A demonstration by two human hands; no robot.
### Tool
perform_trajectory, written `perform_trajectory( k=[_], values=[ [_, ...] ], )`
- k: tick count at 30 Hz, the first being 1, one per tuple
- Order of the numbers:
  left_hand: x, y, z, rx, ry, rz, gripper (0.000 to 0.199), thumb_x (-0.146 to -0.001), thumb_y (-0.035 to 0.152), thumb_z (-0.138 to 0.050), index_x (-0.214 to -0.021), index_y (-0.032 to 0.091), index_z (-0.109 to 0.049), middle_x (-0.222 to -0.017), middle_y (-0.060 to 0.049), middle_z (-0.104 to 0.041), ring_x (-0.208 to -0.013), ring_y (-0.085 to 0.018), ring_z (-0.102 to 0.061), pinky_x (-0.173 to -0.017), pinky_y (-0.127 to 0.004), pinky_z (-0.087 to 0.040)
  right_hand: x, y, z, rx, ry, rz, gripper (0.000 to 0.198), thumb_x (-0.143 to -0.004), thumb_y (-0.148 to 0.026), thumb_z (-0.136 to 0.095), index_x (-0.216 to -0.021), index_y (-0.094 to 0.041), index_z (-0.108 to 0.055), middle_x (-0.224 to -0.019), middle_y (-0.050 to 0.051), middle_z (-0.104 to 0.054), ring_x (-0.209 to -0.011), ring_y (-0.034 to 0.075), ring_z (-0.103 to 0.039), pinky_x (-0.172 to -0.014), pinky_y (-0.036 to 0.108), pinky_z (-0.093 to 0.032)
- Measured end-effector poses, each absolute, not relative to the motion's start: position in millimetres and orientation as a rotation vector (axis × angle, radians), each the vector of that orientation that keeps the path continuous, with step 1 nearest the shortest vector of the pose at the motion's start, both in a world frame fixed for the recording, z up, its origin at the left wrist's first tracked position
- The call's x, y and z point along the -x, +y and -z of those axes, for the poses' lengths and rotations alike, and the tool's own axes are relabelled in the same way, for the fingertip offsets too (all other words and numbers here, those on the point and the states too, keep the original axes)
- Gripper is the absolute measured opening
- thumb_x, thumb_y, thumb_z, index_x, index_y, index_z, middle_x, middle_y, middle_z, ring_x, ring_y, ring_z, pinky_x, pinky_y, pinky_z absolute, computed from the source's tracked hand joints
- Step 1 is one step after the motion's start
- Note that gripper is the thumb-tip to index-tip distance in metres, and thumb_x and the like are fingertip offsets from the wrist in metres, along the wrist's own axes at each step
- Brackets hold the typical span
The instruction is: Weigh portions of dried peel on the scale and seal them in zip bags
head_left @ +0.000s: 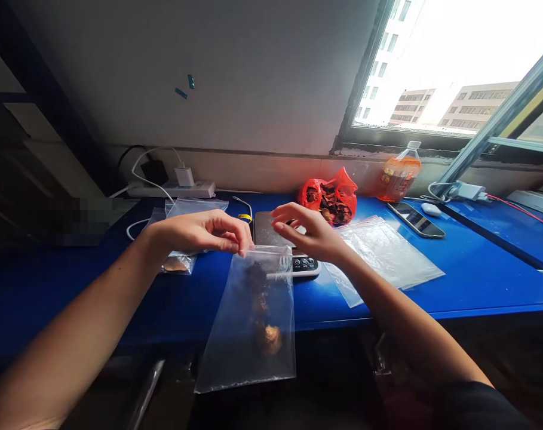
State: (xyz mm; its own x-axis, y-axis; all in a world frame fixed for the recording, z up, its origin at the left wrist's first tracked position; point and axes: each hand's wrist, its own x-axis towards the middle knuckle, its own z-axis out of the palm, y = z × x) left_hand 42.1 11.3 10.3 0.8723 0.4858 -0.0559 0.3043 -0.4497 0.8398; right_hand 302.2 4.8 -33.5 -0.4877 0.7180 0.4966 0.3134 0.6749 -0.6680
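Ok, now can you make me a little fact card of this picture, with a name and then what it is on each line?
Left hand: left hand pinching the top of a clear bag
Right hand: right hand open, holding nothing
In the clear bag: a brown lump low down; darker bits above, too blurry to name
Behind the clear bag: a scale
Red bag: open, with dark brown pieces inside
By the window: a bottle of orange drink
Table: blue

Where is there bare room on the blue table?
Bare tabletop lies right of the flat clear bags, in front of the phone. Crowded: the middle around the scale, with left hand, right hand, held bag, red bag.
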Motion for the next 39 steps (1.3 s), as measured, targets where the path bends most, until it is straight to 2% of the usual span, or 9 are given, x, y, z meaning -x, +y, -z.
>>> perform_trajectory(
  k=[4,9,12,16,20,23,32,35,39],
  values=[
    [-43.2,10.0,-10.4,-2.049,0.549,-0.236,0.019,-0.09,0.039,-0.066,-0.088,0.022,-0.073,-0.093,-0.006,-0.067,-0.093,-0.022,-0.064,-0.087,-0.032,-0.051,-312.5,37.3,51.2,1.164,-2.062,-0.032,0.019,-0.09,-0.026,-0.057,-0.104,-0.018,-0.067,-0.105,0.013,-0.069,-0.103,0.026,-0.062,-0.09,0.039,-0.047],
    [-44.1,7.9,-12.8,-2.063,0.577,-0.249,0.019,-0.089,0.039,-0.066,-0.087,0.021,-0.073,-0.091,-0.006,-0.068,-0.091,-0.022,-0.064,-0.085,-0.032,-0.052,-316.2,51.4,60.9,1.23,-2.246,0.055,0.028,-0.096,-0.024,-0.046,-0.085,-0.018,-0.07,-0.092,0.01,-0.069,-0.085,0.022,-0.062,-0.078,0.033,-0.046],
    [-44.0,7.3,-13.1,-2.077,0.61,-0.274,0.021,-0.088,0.04,-0.067,-0.086,0.02,-0.073,-0.09,-0.006,-0.068,-0.087,-0.02,-0.064,-0.081,-0.03,-0.052,-315.3,49.5,59.9,1.138,-2.283,0.059,0.02,-0.093,-0.023,-0.052,-0.085,-0.018,-0.07,-0.09,0.009,-0.069,-0.085,0.021,-0.061,-0.078,0.033,-0.045],
    [-43.3,8.5,-11.7,-2.083,0.606,-0.282,0.02,-0.088,0.04,-0.067,-0.087,0.021,-0.073,-0.091,-0.006,-0.069,-0.088,-0.02,-0.065,-0.081,-0.029,-0.052,-313.6,45.4,56.2,1.063,-2.147,-0.152,0.009,-0.084,-0.021,-0.061,-0.079,-0.018,-0.067,-0.083,0.006,-0.069,-0.084,0.02,-0.06,-0.079,0.033,-0.046],
    [-43.4,9.3,-10.9,-2.096,0.621,-0.28,0.02,-0.089,0.04,-0.066,-0.089,0.021,-0.073,-0.094,-0.006,-0.069,-0.091,-0.021,-0.065,-0.084,-0.03,-0.052,-306.5,30.8,45.9,0.891,-1.793,-0.836,0.021,-0.084,-0.038,-0.062,-0.084,-0.017,-0.064,-0.078,0.003,-0.068,-0.069,0.015,-0.061,-0.062,0.027,-0.046],
    [-45.0,9.2,-10.3,-2.094,0.627,-0.276,0.021,-0.089,0.04,-0.065,-0.091,0.02,-0.073,-0.096,-0.007,-0.07,-0.092,-0.021,-0.065,-0.086,-0.03,-0.053,-297.7,13.2,37.3,0.798,-1.772,-1.098,0.031,-0.08,-0.045,-0.067,-0.089,-0.015,-0.067,-0.077,0.002,-0.067,-0.065,0.013,-0.06,-0.059,0.025,-0.045],
    [-43.8,9.7,-9.9,-2.08,0.94,-0.469,0.026,-0.083,0.046,-0.069,-0.088,0.02,-0.074,-0.117,-0.009,-0.069,-0.099,-0.024,-0.067,-0.082,-0.029,-0.056,-297.0,-9.5,25.5,0.906,-2.086,-0.737,0.034,-0.087,-0.048,-0.059,-0.079,-0.016,-0.067,-0.083,0.003,-0.064,-0.072,0.013,-0.056,-0.064,0.026,-0.041],
    [-43.8,11.7,-7.9,-1.928,1.037,-0.541,0.028,-0.082,0.046,-0.071,-0.093,0.021,-0.072,-0.096,-0.007,-0.074,-0.082,-0.02,-0.071,-0.072,-0.028,-0.058,-305.8,-5.7,25.0,1.016,-2.133,-0.831,0.038,-0.081,-0.051,-0.064,-0.067,-0.017,-0.057,-0.071,0.0,-0.056,-0.063,0.011,-0.051,-0.057,0.025,-0.038],
    [-51.8,10.9,-5.9,-1.875,1.137,-0.688,0.019,-0.079,0.036,-0.072,-0.087,0.018,-0.07,-0.071,-0.003,-0.07,-0.069,-0.016,-0.068,-0.065,-0.025,-0.057,-308.8,-0.8,27.7,1.065,-1.961,-0.97,0.034,-0.08,-0.049,-0.063,-0.069,-0.018,-0.052,-0.064,-0.001,-0.056,-0.057,0.011,-0.05,-0.051,0.024,-0.036]
  ],
)
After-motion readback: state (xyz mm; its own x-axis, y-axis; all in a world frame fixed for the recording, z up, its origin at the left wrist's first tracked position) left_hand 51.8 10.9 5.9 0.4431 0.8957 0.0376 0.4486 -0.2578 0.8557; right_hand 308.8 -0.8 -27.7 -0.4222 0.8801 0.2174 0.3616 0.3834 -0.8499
